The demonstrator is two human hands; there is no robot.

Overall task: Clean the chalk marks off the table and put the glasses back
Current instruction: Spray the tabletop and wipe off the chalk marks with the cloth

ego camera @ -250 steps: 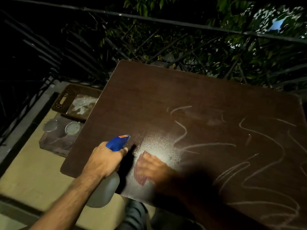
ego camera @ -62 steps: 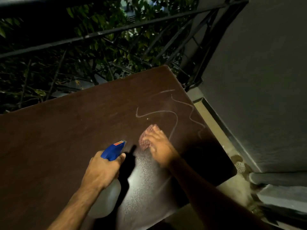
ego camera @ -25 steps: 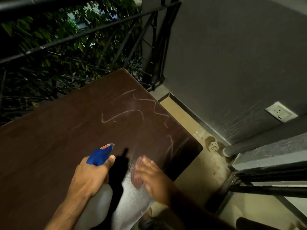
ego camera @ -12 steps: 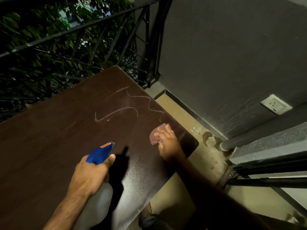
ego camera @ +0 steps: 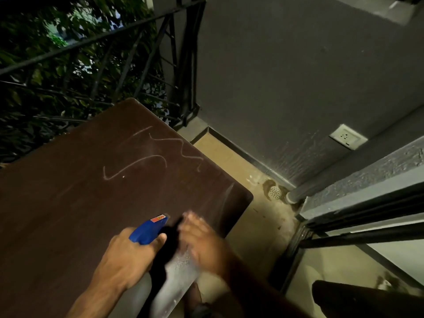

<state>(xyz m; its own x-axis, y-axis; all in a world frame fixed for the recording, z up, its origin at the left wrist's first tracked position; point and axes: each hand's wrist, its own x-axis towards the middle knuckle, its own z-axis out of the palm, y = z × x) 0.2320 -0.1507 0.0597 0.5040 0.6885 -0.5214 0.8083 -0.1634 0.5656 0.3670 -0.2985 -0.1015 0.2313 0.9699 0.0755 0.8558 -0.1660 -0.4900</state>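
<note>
Red label (ego camera: pixel 157 218) on spray bottle (ego camera: pixel 146 229): txt unreadable.

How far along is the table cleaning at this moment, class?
Done: most of the brown table shows no chalk. In hand: the left hand grips the spray bottle, and the blurred right hand rubs the wet patch near the front edge. Left: chalk marks remain near the far corner, and no glasses are in view, so putting them back is not yet done.

The single head-worn camera looked forward and steeply down, close over the table (ego camera: pixel 68 214) corner, railing (ego camera: pixel 96 40) beyond.
</note>
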